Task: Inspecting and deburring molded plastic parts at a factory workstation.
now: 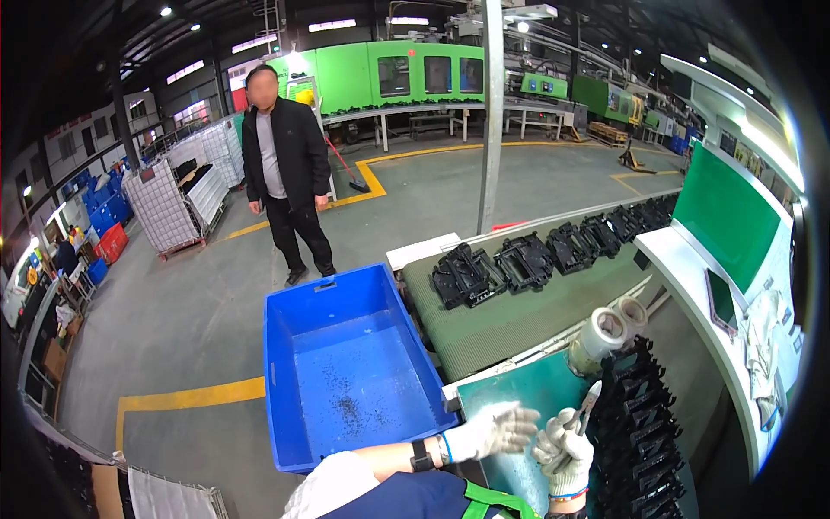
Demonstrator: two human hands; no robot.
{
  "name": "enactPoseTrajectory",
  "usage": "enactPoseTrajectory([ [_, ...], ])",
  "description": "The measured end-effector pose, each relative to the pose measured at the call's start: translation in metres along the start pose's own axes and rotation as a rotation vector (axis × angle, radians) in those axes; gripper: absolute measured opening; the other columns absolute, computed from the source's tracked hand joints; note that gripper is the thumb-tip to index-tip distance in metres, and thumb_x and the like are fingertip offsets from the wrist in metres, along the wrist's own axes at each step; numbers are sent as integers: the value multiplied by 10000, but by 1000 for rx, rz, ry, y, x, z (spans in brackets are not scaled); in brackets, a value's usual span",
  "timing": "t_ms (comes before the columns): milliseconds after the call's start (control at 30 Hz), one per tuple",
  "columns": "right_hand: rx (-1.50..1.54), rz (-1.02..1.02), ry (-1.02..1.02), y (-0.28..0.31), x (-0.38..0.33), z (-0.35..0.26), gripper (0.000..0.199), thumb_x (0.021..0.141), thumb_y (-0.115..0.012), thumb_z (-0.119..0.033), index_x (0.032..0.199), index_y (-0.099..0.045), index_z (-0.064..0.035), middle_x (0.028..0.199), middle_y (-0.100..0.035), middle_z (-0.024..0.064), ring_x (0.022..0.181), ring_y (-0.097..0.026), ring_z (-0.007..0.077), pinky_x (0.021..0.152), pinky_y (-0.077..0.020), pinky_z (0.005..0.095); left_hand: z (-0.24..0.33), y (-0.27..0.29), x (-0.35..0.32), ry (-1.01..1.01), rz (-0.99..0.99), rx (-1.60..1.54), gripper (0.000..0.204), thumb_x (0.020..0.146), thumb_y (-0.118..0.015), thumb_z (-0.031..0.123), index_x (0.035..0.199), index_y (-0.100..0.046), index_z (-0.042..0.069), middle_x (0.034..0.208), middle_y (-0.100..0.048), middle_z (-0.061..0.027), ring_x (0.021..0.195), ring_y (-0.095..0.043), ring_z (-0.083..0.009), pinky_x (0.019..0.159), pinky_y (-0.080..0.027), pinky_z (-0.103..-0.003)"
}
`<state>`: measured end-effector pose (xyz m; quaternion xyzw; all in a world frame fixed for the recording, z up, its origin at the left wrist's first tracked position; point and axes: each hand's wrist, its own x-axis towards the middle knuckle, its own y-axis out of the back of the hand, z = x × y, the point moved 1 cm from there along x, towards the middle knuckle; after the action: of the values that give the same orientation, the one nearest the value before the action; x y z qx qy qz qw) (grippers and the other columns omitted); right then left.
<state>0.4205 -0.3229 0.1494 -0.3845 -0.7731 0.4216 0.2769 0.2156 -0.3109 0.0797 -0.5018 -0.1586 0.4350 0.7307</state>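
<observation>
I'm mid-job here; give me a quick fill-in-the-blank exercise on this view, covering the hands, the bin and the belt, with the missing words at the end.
1. The left hand and the right hand both wear ____ gloves.
2. The hand tool is held in the ____ hand.
3. Small dark bits lie scattered inside the open bin, whose colour is ____.
4. The parts in a row on the conveyor belt are coloured ____.

Missing words: white; right; blue; black.

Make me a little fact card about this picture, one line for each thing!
Left hand: white glove, open, over the green tabletop
Right hand: white glove, holding a small pointed tool
Beside right hand: row of black parts
Bin: blue, black specks inside
Belt: green, carrying more black pieces
Person: standing beyond the bin
</observation>
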Motion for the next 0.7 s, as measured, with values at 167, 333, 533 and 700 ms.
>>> enactPoseTrajectory([
  [167,63,-49,-245,21,13,47,454,865,-742,-156,1297,-614,-100,776,-426,-31,631,-408,127,547,-367,312,-38,-12,13,-3,-323,-30,631,1087,-491,512,1467,-573,15,1329,-706,-140,1086,-715,-252,997,-567,-413],
  [333,-19,153,-224,35,5,68,477,866,-711,-148,1314,-567,-65,825,-482,-3,658,-456,148,557,-396,327,-44,5,8,164,-236,-179,772,1071,-487,569,1500,-484,-72,1467,-600,-265,1323,-619,-358,1145,-485,-429],
  [533,-68,211,-174,35,-1,66,460,892,-698,-143,1321,-572,-36,881,-558,26,715,-529,169,574,-439,352,-49,15,16,95,-308,-113,709,1081,-441,540,1421,-554,-72,1382,-657,-263,1273,-653,-325,1138,-490,-420],
  [700,-133,180,-182,29,-4,71,465,885,-701,-140,1320,-573,-35,855,-540,23,692,-514,170,571,-440,357,-55,21,17,26,-136,64,647,1073,-456,528,1368,-605,-28,1265,-717,-205,1118,-713,-290,980,-569,-402],
])
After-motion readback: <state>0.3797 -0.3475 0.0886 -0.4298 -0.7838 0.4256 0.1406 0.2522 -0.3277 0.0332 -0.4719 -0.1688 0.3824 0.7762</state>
